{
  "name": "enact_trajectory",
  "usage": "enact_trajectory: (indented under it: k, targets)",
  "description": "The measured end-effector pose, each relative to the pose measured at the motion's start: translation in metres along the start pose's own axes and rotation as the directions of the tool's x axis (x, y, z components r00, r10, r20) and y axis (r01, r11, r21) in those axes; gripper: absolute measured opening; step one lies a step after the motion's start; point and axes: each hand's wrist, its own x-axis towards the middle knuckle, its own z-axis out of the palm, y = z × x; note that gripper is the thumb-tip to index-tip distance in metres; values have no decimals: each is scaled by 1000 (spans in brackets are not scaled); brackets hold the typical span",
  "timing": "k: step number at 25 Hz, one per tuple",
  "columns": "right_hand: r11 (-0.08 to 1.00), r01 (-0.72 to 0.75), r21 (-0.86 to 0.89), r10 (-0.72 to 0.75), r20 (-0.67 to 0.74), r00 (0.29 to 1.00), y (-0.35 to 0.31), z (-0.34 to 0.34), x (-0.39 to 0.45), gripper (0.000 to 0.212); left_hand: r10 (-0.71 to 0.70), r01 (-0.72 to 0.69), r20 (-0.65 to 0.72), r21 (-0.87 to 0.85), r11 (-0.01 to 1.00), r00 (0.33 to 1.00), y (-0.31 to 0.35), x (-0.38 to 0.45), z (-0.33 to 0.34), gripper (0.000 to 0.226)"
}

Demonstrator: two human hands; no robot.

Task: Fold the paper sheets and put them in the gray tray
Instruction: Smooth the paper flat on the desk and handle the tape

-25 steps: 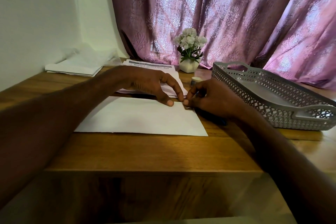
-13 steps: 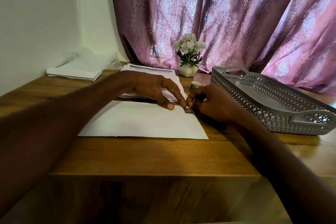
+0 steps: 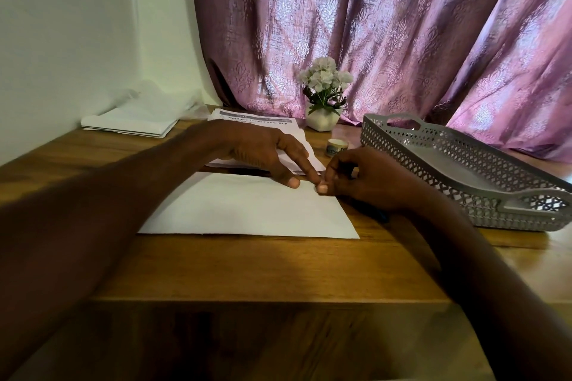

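So closest to you there's just bare wooden table [image 3: 247, 269] and your two forearms coming in from either side, which makes sense since you need elbow room to work the sheet flat.

Next up is the folded white sheet [image 3: 247, 210], lying flat and roughly square to the table edge. It looks like it's already doubled over, with the far edge being where you're busy. Your left hand [image 3: 263, 155] reaches across from the left with the fingers loosely spread, and the thumb and index tip are pressed down onto the far edge of the paper, I'd guess to pin it so it doesn't slide. Your right hand [image 3: 365, 179] is curled up right next to it at the far right corner, fingertips bunched together and touching the paper. It looks like a pinch on that corner to line up the layers, but I can't tell for sure whether it's gripping or only pressing.

Just behind your left hand sits the stack of printed sheets [image 3: 257, 122], partly under your knuckles, handy for grabbing the next one. The gray tray [image 3: 464, 164] is just off to your right, near the sheet but not touching it, and I can't see any paper in it. So I'd say you're early on.

Further back: a small jar [image 3: 335, 145], a flower pot [image 3: 323, 102], some folded white material [image 3: 130, 124] in the corner, and the pink curtain [image 3: 402, 40].
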Motion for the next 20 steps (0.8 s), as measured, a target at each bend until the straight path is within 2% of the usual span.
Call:
enact_trajectory:
  k: [3,5,7,10,14,18,20]
  targets:
    - [999,-22,45,21,40,999,5,-8,-2,31,-1,1,18,7,1000,1000,-1,1,0,31]
    - [1000,-19,22,20,-17,1000,4,-4,-1,25,-12,12,14,1,1000,1000,-2,1,1,29]
    - [999,-14,-51,10,-71,997,1,4,1,33,-13,13,9,2,1000,1000,-3,3,1,28]
    - [998,21,-62,-24,-39,999,5,6,2,44,-10,10,13,4,1000,1000,-3,5,2,27]
    - [994,-28,-108,9,-173,985,12,7,9,21,-14,13,-28,-24,1000,1000,2,2,1,29]
    - [981,-7,-194,-46,-272,961,13,14,10,16,-5,4,-71,-12,1000,997,6,-3,2,31]
    - [979,12,-203,-67,-267,961,14,12,8,12,-3,2,-109,-7,1000,994,9,-4,3,33]
